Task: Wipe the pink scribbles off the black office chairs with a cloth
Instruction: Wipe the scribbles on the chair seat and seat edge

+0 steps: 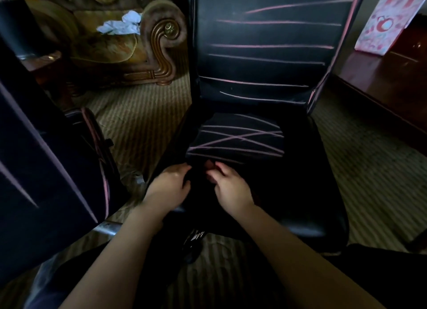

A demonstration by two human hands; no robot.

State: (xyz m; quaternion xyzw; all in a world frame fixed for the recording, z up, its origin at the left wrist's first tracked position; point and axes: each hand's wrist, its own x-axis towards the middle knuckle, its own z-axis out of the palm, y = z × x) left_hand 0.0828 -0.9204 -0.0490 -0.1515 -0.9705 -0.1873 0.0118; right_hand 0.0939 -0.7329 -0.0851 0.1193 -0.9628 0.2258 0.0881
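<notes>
Hands meet at the near edge of the black chair (300,193). Our left hand (169,181) and right hand (227,185) both have fingers curled on what seems a dark cloth (199,181), which we can barely tell from the upholstery. Beyond, crossing pink scribbles (235,142) mark the seat centre, and pink lines band the backrest (265,34). At left, a 2nd chair (46,158) is cut off and streaked pink.
</notes>
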